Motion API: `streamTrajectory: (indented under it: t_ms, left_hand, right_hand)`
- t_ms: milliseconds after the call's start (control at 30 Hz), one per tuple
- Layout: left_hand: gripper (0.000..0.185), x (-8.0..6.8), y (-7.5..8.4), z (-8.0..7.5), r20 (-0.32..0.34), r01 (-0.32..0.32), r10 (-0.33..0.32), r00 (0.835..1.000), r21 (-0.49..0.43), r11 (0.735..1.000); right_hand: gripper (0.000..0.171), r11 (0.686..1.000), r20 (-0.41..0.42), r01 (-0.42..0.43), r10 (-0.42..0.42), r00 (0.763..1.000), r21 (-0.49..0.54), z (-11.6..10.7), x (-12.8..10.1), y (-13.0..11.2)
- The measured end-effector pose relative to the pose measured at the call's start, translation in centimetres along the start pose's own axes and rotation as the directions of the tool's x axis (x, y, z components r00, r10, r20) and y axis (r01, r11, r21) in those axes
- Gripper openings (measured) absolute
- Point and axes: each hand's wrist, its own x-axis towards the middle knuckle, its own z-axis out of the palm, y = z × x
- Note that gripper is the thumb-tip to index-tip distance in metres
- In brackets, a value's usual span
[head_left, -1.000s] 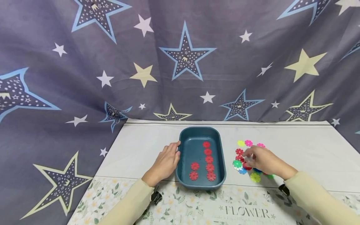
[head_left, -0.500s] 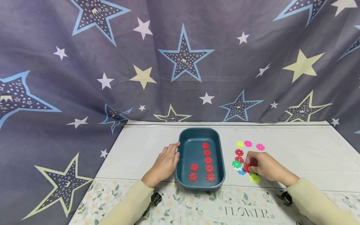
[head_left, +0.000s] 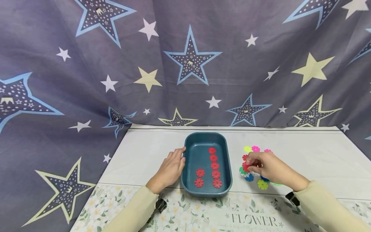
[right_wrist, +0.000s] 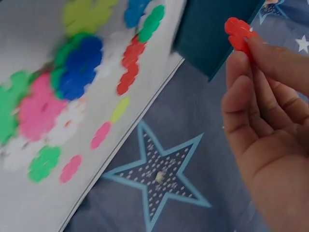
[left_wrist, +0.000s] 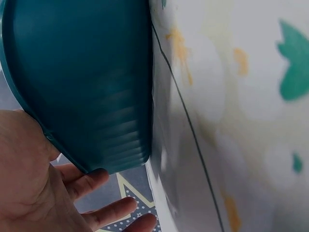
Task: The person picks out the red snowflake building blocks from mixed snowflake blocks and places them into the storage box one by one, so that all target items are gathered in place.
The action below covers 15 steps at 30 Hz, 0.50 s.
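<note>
Between thumb and fingertips, my right hand (head_left: 270,165) pinches a red flower-shaped plastic disc (right_wrist: 239,35), raised above the loose pile in the right wrist view. Under and around that hand lie more flower discs, among them a yellow-green disc (head_left: 262,184), a pink disc (head_left: 255,149) and a green disc (right_wrist: 44,163). A dark teal tray (head_left: 193,154) stands left of the pile. Inside it, several red discs (head_left: 214,166) form a right-hand column, with two more red discs (head_left: 199,178) lower left. My left hand (head_left: 170,167) touches the tray's left rim, its fingers loosely extended.
A white table surface (head_left: 298,154) lies under the tray and discs. Its near part has a floral cloth (head_left: 185,212) with printed lettering. Behind the table hangs a dark curtain (head_left: 171,93) with stars.
My right hand has taken a red disc from the pile, lifted it and moved slightly left with it. My left hand stays at the tray's rim.
</note>
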Motion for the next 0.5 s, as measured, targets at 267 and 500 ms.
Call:
streamTrajectory:
  t_ms: [267,500]
  left_hand:
    - [0.04,-0.1,-0.1,0.1,0.014,-0.002,0.002,1.0,-0.016,1.0]
    - [0.04,-0.1,0.0,-0.1,0.013,-0.007,0.007,1.0,-0.014,1.0]
  right_hand:
    - [0.02,0.988,-0.02,0.15,-0.151,0.988,-0.035,2.0,4.0,-2.1]
    - [0.014,0.97,0.062,0.242,-0.241,0.969,-0.007,4.4,8.5,-3.2]
